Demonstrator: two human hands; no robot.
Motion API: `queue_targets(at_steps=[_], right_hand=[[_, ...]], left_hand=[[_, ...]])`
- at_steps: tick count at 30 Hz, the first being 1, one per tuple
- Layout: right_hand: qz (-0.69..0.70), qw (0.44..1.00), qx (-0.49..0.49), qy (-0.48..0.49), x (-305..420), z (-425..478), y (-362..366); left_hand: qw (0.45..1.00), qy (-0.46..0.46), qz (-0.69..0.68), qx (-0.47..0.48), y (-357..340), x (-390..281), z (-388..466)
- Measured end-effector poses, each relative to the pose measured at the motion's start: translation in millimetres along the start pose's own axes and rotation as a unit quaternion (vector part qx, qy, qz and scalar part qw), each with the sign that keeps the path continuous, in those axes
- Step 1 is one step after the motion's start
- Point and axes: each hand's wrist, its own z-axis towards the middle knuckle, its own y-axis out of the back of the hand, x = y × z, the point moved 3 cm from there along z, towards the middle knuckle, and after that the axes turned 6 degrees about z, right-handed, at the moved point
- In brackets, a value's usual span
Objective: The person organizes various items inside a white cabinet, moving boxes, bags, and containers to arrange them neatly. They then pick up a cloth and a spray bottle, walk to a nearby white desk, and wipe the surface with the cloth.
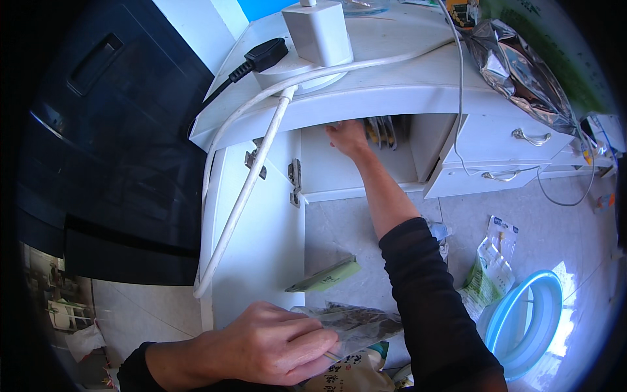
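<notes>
My left hand (274,343) is closed on the edge of a clear zip plastic bag (360,323) with dark dried contents. My right hand (348,137) reaches into the white cabinet (362,196), near its back left part; its fingertips are partly in shade, and whether they hold anything is not plain. Just right of that hand, several flat packets (382,132) stand on edge inside. The cabinet door (259,235) hangs open at the left. Below the left hand lies a beige printed bag (362,375), partly covered.
White cables loop over the cabinet top (411,63) and hang before the door. Drawers (504,139) with metal handles are at right. On the floor are a green packet (325,277), a green and white pouch (490,269) and a blue plastic basin (526,323). A black appliance (122,147) stands left.
</notes>
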Motion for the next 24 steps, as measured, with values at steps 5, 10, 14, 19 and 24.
queue_targets(at_steps=[5, 10, 14, 19, 24], right_hand=[[-0.078, 0.996, -0.031, -0.008, 7, -6, 5], [-0.24, 0.969, -0.059, -0.005, 18, -23, 18], [-0.326, 0.943, -0.062, -0.001, 9, -29, 21], [-0.284, 0.957, -0.052, 0.011, 0, -30, 28], [-0.243, 0.968, -0.053, 0.042, 4, -35, 32]], left_hand=[[1.0, 0.003, 0.0, 0.008, 0, 3, -1], [0.999, 0.025, 0.003, 0.021, -1, 1, 0], [0.99, 0.079, 0.079, 0.092, 0, -5, 4], [0.986, 0.101, 0.079, 0.108, -1, -4, 3], [0.984, 0.116, 0.089, 0.099, -1, -11, 6]])
